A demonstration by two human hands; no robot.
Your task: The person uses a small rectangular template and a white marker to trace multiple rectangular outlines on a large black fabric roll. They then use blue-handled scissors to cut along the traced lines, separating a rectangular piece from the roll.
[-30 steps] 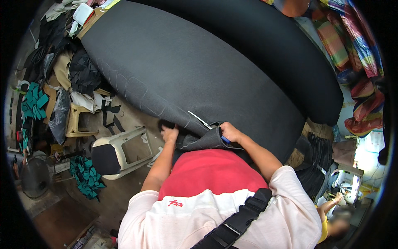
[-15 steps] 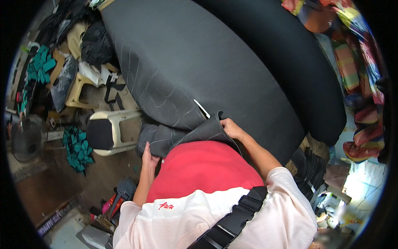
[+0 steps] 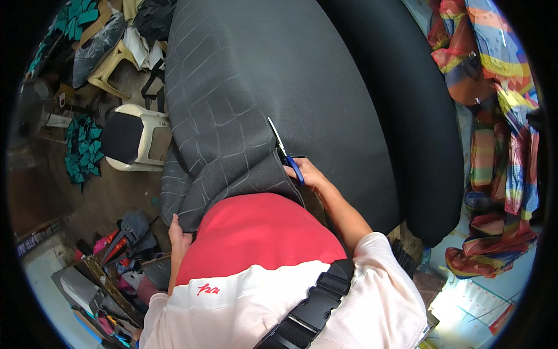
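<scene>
A large dark grey sheet [image 3: 317, 87] of fabric-like material lies spread before me, with pale chalk-like lines marked along its left part. Its near portion is folded and bunched against my body. My right hand [image 3: 308, 173] is closed round the blue handles of a pair of scissors [image 3: 293, 166]. The slim metal blades point away from me, at a cut edge in the sheet. At the sheet's near left corner my left hand [image 3: 181, 237] grips the edge, thumb upward; its fingers are partly hidden.
A thick black roll [image 3: 401, 116] runs along the sheet's right side. On the left stand a cream stool [image 3: 152, 139] with a dark top, another stool [image 3: 110, 70], and a heap of teal scraps [image 3: 86, 148]. Colourful plastic-like bundles [image 3: 491, 145] line the far right.
The scissor handles now show in my right hand, where only a blade showed before. My left hand and the sheet's near left corner have shifted left and toward me. The view has also moved.
</scene>
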